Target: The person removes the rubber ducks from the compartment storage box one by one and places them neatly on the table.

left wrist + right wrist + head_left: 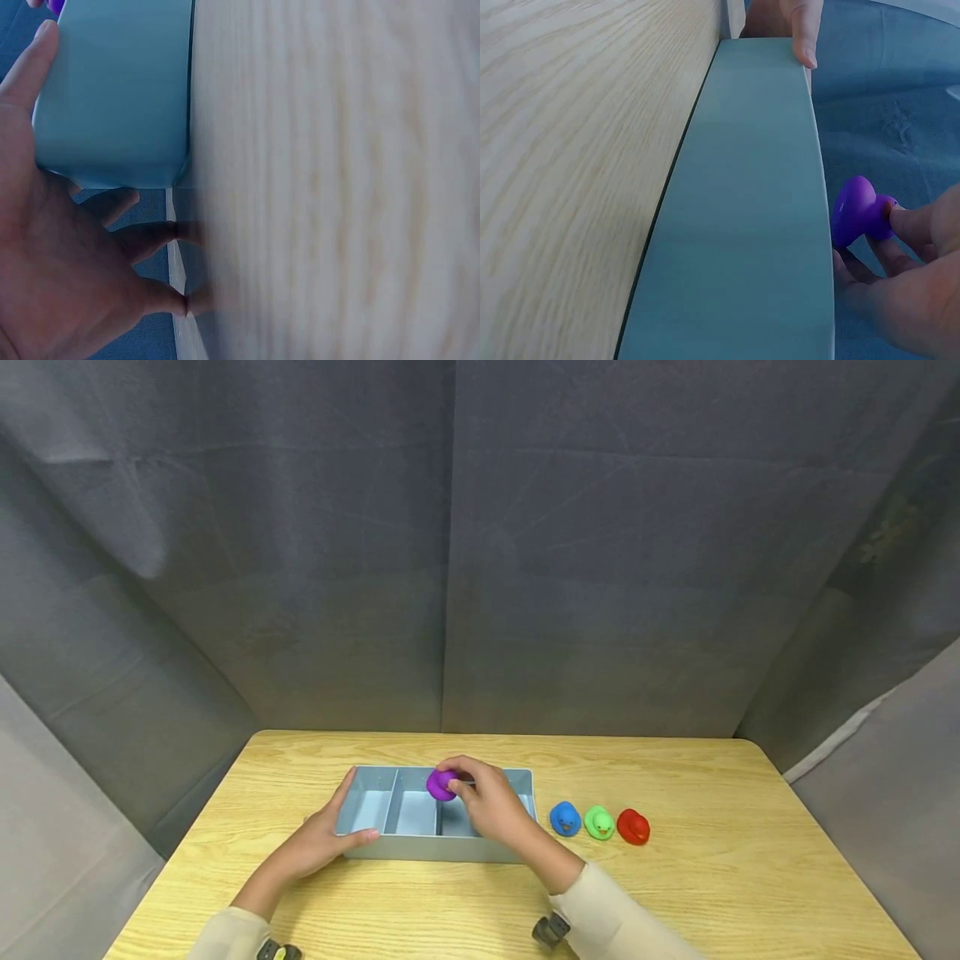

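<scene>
A grey-blue divided box lies lengthwise on the table. My left hand rests against its left end, with the thumb along the front rim and the straight fingers spread by the end wall; in the left wrist view lower fingertips reach down to the tabletop. Between thumb and fingers, my right hand pinches a purple rubber duck, tilted, over the box near a divider. In the right wrist view the purple duck shows just beyond the rim. The right hand covers part of the right compartments.
Right of the box, a blue duck, a green duck and a red duck stand in a row on the wooden table. Grey curtains hang behind and at both sides.
</scene>
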Demonstrator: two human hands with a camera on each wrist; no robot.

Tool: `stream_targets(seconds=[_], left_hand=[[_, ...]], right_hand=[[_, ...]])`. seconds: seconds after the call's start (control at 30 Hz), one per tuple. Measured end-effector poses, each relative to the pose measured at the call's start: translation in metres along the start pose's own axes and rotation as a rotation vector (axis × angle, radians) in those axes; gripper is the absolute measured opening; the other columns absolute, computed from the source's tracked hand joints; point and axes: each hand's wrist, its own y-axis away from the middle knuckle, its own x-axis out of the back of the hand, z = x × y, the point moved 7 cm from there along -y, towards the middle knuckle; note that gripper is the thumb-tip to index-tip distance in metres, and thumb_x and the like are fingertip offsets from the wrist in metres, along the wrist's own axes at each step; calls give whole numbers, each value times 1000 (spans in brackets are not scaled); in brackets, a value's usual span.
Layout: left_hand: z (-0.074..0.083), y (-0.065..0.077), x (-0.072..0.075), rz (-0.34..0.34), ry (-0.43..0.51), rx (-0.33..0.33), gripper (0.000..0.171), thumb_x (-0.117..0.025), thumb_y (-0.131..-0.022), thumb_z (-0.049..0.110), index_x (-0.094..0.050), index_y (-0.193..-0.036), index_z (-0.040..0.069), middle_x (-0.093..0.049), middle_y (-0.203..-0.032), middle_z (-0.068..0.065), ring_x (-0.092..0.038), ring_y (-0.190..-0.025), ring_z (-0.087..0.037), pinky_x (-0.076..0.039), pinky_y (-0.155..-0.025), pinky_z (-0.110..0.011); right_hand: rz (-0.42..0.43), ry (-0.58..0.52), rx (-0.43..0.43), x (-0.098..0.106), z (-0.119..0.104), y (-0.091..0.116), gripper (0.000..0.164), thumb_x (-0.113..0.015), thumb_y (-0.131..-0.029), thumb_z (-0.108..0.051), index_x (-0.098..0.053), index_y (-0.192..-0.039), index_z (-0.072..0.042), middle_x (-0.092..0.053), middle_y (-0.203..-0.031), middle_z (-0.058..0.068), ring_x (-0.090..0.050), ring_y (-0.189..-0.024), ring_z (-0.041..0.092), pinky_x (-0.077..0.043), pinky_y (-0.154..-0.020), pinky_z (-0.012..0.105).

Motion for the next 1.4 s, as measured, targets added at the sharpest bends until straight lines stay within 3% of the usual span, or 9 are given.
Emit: stream_targets(seconds=[0.73,0.97,1.4], left_hand=[[2,2,0,-5,-1,27,112,-74,-91,55,9,-164,41,-11,-169,-26,-25,-147,-59,-30,-110,-77],[2,1,-1,-10,10,24,112,-74,-91,53,9,-164,41,-10,-170,-25,-25,-147,-58,-30,-110,-77],[1,2,0,-5,4,16,111,-74,-92,51,9,-164,41,-11,-170,-26,-27,-146,-59,-31,-109,-76]], right_hand=[[154,28,-23,44,26,26,26,-67,-96,5,-74,-114,-12,-75,-108,2,-70,-102,17,-58,-92,36],[173,42,-38,55,31,33,26,-70,-94,5,-75,-113,-12,-76,-104,0,-69,-97,16,-57,-87,31],[178,63,-91,77,47,47,25,-71,-94,3,-75,-113,-12,-75,-107,4,-70,-100,19,-59,-90,34]])
